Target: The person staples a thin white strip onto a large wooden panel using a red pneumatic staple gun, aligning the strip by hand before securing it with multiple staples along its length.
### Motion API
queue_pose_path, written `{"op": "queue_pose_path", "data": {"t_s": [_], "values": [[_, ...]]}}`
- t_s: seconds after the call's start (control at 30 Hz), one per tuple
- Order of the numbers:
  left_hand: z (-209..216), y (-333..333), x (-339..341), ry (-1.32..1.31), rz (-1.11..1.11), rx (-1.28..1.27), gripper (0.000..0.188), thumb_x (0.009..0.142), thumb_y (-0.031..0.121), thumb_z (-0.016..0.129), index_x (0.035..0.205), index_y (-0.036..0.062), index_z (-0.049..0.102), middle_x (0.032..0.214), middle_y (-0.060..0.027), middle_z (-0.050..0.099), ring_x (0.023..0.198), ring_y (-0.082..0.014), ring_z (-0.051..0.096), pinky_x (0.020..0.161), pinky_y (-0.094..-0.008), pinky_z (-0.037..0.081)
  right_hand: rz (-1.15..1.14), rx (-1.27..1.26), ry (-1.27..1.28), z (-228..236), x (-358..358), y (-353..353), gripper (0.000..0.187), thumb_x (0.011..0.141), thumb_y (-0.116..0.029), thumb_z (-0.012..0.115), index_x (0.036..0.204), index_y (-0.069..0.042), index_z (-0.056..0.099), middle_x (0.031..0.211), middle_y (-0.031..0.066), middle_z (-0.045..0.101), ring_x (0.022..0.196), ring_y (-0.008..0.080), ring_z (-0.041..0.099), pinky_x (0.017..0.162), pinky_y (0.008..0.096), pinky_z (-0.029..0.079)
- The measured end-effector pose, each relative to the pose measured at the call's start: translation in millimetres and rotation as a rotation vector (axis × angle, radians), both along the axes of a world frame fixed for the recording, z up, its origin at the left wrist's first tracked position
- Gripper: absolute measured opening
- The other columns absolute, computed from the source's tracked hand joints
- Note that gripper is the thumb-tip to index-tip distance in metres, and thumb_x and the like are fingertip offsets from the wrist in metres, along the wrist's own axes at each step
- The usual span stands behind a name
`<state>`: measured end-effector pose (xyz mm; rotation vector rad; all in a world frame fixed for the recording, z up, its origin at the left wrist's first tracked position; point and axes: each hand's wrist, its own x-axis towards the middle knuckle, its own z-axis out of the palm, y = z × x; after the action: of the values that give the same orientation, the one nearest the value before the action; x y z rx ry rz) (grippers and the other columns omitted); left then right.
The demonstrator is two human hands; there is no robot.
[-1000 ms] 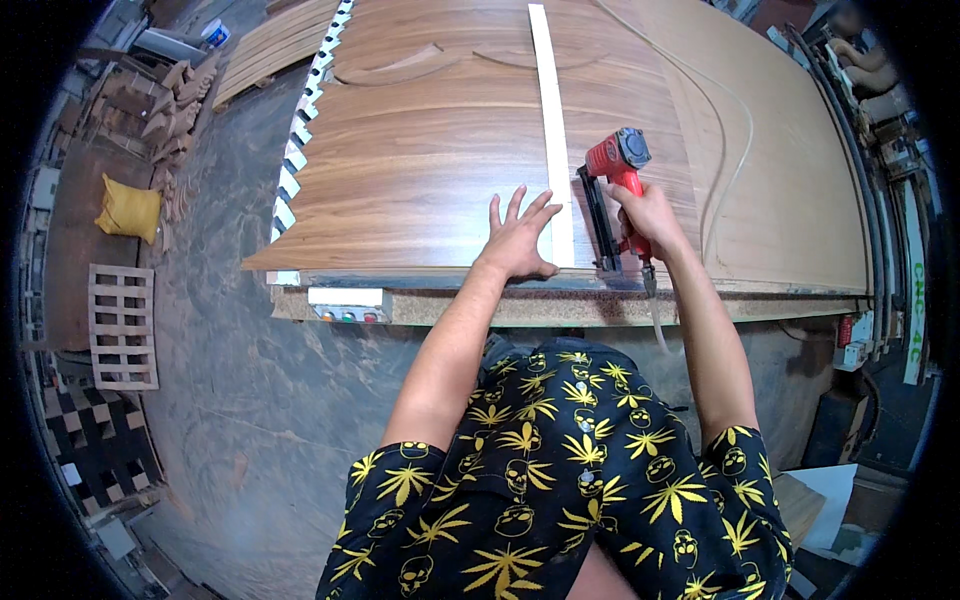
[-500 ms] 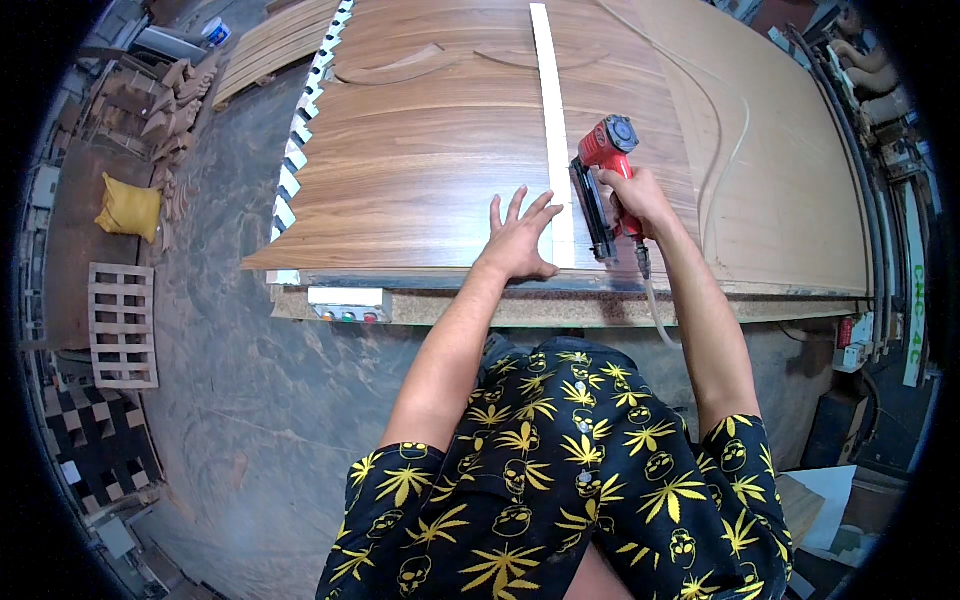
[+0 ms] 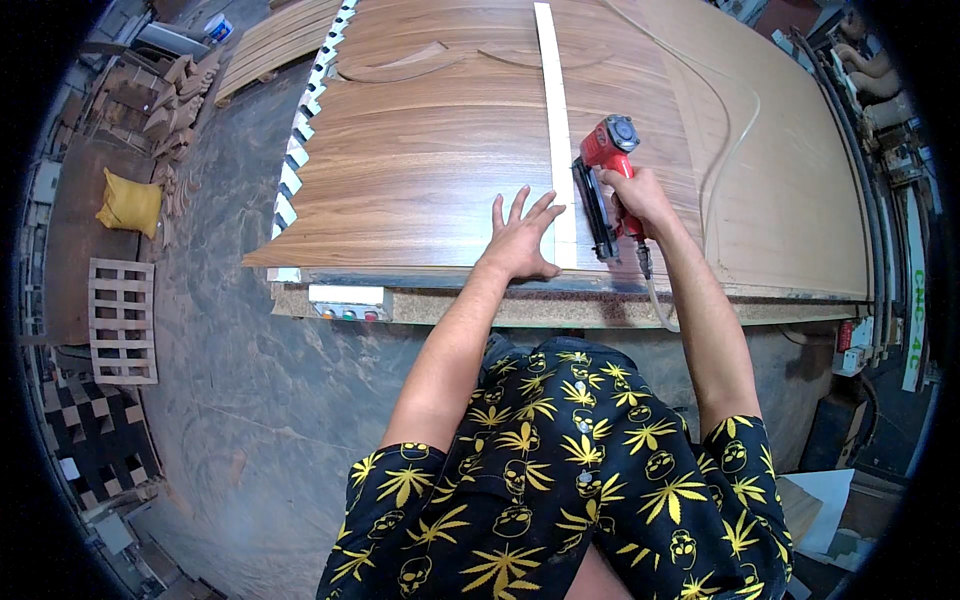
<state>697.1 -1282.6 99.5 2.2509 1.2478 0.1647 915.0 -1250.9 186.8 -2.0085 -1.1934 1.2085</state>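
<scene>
My right hand (image 3: 636, 200) is wrapped round the handle of a red and black pneumatic stapler (image 3: 606, 150), a nail-gun-like tool with an air hose (image 3: 654, 298) at its base. The tool's nose points down near the front edge of a wood-grain panel (image 3: 420, 170). A long white strip (image 3: 556, 110) runs from front to back across that panel. My left hand (image 3: 520, 236) lies with fingers spread on the panel and the strip's near end, its thumb at the front edge. The surface under my left palm is hidden.
White toothed pieces (image 3: 289, 180) line the panel's left edge. A bare brown board (image 3: 790, 190) lies at right, crossed by the hose. Below the front edge sits a white button box (image 3: 350, 302). Curved offcuts (image 3: 400, 66) lie farther back. On the left are a yellow sack (image 3: 131, 204) and a slatted wooden frame (image 3: 123, 320).
The view has shifted very slightly. Both hands, the stapler and the strip hold almost the same positions.
</scene>
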Motion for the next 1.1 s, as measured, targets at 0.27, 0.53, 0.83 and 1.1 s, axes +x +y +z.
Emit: {"op": "queue_pose_path", "data": {"t_s": [0.27,0.53,0.83,1.1], "values": [[1.9,0.7,0.7,0.013,-0.004,-0.009,0.115,0.051,0.037,0.090,0.152,0.0261,0.036,0.163,-0.0011,0.025,0.152,-0.0344,0.011,0.119,-0.0649,-0.001,-0.004,0.035,0.009,-4.7,2.5,1.0,0.029,0.090,-0.025,0.063,0.082,0.002,0.061,0.059,0.0062,0.058,0.044,0.0167,0.056,0.041,0.0334,0.043],[-0.8,0.5,0.4,0.008,-0.003,0.004,0.115,0.051,0.037,0.090,0.152,0.0263,0.036,0.163,-0.0004,0.025,0.152,-0.0336,0.010,0.119,-0.0640,-0.001,-0.005,0.021,0.041,-1.8,-0.2,1.0,0.030,0.091,-0.026,0.064,0.083,0.003,0.061,0.060,0.0060,0.057,0.045,0.0165,0.055,0.042,0.0337,0.043],[2.0,0.9,0.6,0.016,-0.002,-0.008,0.114,0.051,0.037,0.090,0.152,0.0259,0.036,0.163,-0.0009,0.025,0.152,-0.0336,0.011,0.119,-0.0632,-0.001,-0.013,0.017,0.013,-6.9,4.1,0.6,0.031,0.091,-0.028,0.064,0.082,0.002,0.062,0.062,0.0061,0.059,0.048,0.0163,0.056,0.044,0.0334,0.043],[3.2,1.1,1.6,0.035,0.000,-0.019,0.115,0.052,0.037,0.091,0.152,0.0268,0.035,0.163,-0.0005,0.024,0.152,-0.0329,0.010,0.120,-0.0628,-0.003,-0.007,-0.005,-0.007,-3.4,1.4,0.7,0.031,0.091,-0.027,0.063,0.084,0.003,0.062,0.061,0.0069,0.059,0.047,0.0165,0.057,0.044,0.0336,0.044]]}}
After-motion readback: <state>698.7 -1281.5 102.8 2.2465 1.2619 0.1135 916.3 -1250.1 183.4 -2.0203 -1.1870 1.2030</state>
